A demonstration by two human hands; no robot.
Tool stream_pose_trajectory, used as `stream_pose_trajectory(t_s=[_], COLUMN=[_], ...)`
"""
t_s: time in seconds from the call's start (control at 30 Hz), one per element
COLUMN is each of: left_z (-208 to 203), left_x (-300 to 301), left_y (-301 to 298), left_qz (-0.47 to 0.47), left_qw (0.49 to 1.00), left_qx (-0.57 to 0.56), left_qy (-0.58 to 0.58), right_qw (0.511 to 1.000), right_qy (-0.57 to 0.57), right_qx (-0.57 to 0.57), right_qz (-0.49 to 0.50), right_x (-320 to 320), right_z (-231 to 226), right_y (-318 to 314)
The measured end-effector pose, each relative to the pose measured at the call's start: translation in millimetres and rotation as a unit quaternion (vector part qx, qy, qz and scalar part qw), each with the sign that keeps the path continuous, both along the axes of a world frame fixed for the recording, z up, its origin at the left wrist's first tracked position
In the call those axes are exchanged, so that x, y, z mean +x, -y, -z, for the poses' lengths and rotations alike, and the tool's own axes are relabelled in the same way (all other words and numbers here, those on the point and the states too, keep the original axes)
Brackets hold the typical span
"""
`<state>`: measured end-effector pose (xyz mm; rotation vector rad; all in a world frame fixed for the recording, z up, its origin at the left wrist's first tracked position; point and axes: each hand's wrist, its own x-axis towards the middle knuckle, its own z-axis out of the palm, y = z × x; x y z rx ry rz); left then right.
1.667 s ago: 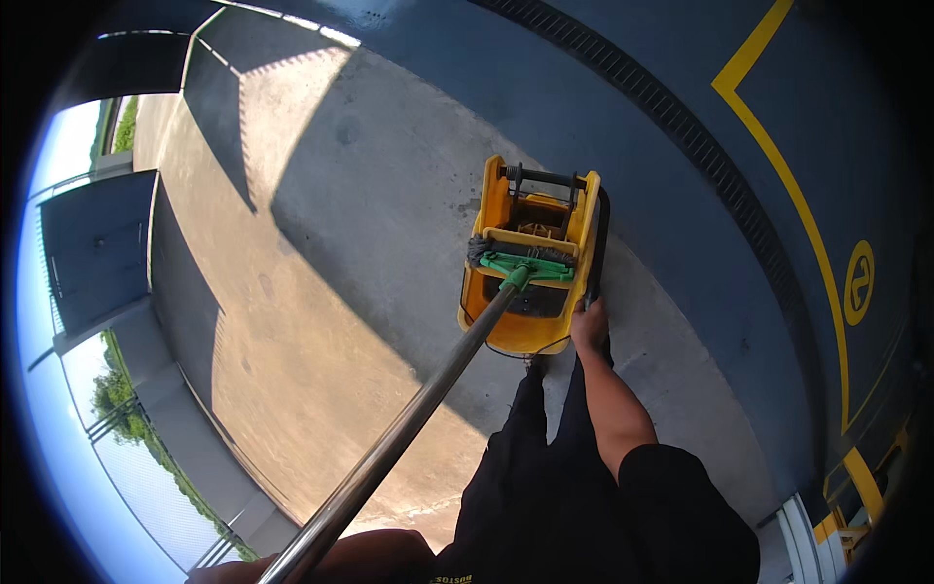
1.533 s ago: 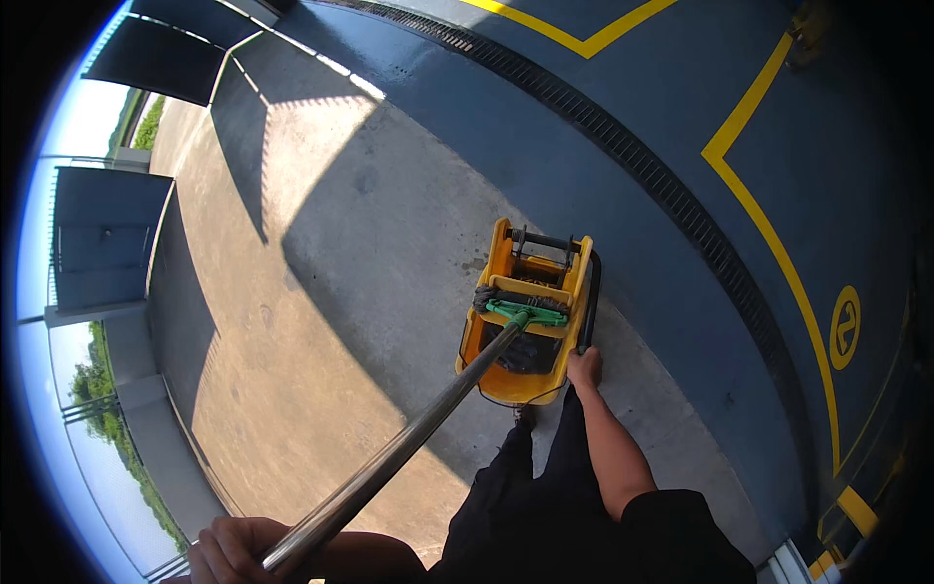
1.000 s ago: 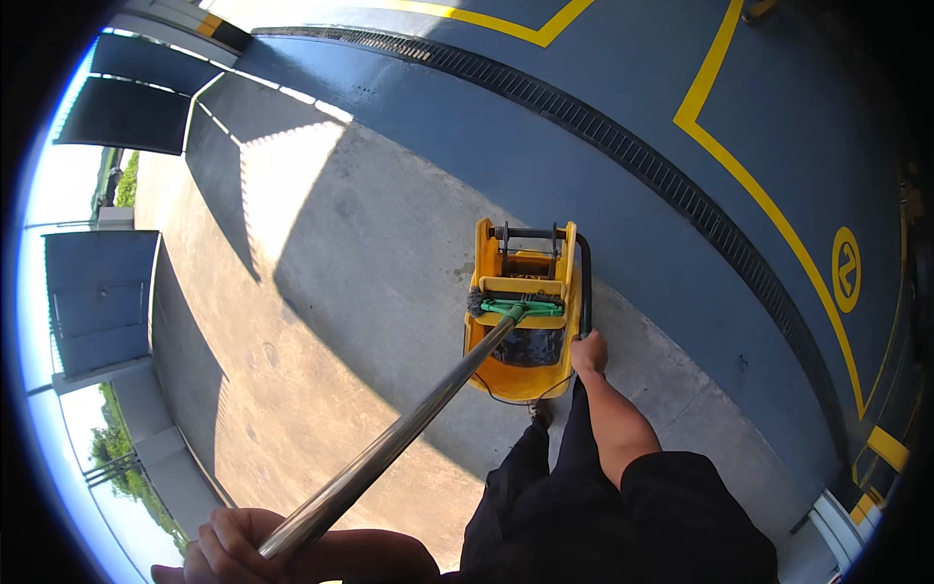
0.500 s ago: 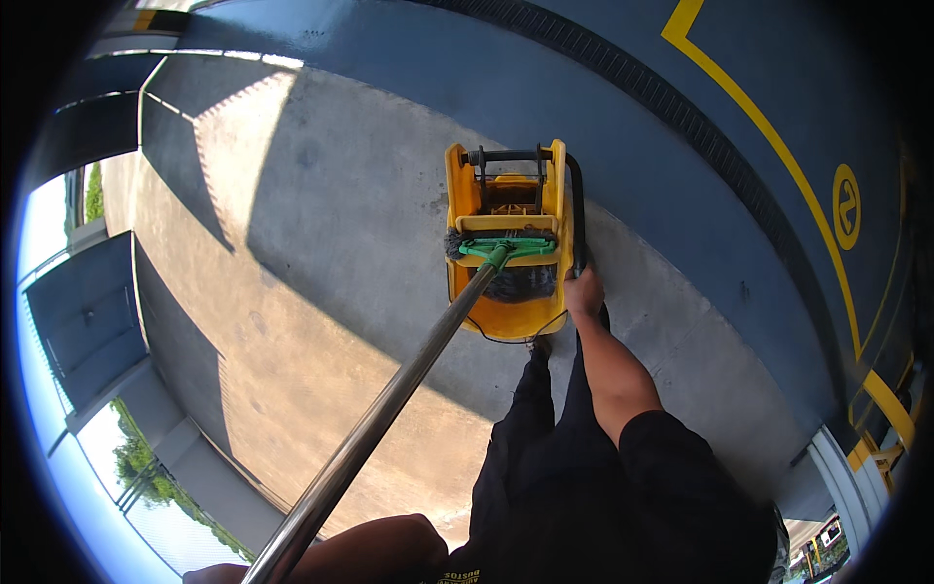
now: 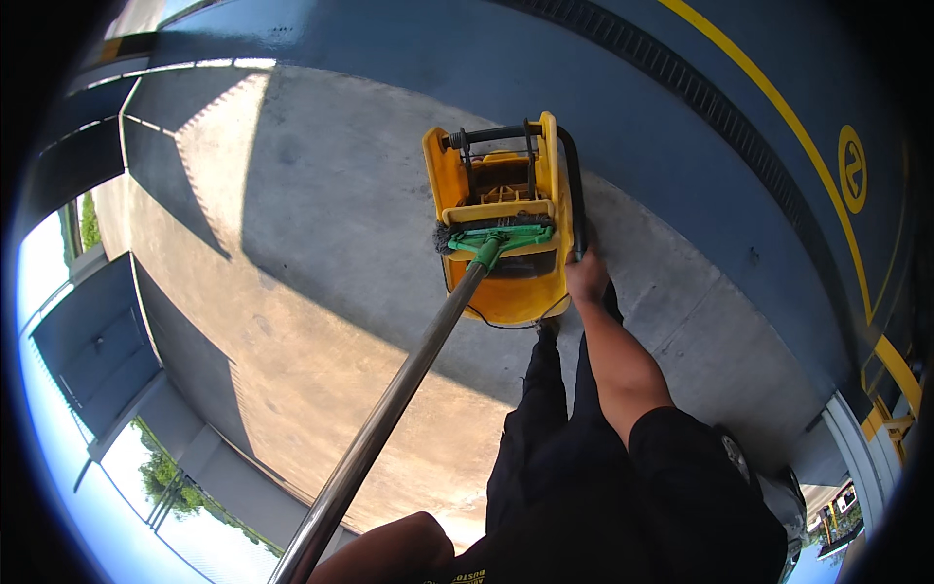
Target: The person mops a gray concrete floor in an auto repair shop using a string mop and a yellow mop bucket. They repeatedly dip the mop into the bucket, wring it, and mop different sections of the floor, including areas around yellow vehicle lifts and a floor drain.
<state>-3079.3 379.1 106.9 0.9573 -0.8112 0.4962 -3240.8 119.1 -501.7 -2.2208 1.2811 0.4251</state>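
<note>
A yellow mop bucket with a wringer point(image 5: 506, 300) stands ahead of me on the concrete floor. My right hand point(image 5: 587, 276) is closed around the lower end of the wringer's black lever handle point(image 5: 573, 180), on the bucket's right side. A mop lies across the bucket's top, its green clamp point(image 5: 506, 236) and grey strands point(image 5: 443, 237) near the middle. Its long metal pole point(image 5: 389, 409) slants down to the lower left edge. My bent left arm point(image 5: 389, 547) shows at the bottom; the left hand is out of the picture.
A dark floor grate point(image 5: 681, 92) curves across the blue-painted floor point(image 5: 389, 49), with a yellow line point(image 5: 778, 102) beyond it. A blue-grey panel point(image 5: 97, 341) stands at the left. Part of a vehicle point(image 5: 778, 487) shows behind my right arm.
The bucket and mop head have shifted slightly up and left in the view, and the surroundings have turned a little. My right hand keeps its hold on the lever handle.
</note>
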Motion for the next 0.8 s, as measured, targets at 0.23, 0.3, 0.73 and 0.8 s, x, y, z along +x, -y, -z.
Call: stream_pose_trajectory(t_s=[0.23, 0.3, 0.73, 0.8], left_z=[9, 14, 34, 28], left_x=[-2, 4, 13, 11], left_y=[-3, -4, 6, 6], left_qz=[-0.039, -0.038, -0.094, -0.11], left_qw=[0.999, 0.999, 0.991, 0.989], left_qx=[-0.008, -0.009, 0.029, 0.032], left_qy=[-0.032, -0.038, -0.087, -0.095], right_qw=[1.0, 1.0, 1.0, 1.0], right_qy=[-0.025, -0.009, 0.006, 0.016], right_qx=[-0.001, 0.0, 0.003, 0.009], right_qz=[0.004, 0.008, 0.0, -0.01], right_x=[2, 5, 2, 6], right_z=[-13, 6, 33, 28], right_y=[-2, 0, 0, 4])
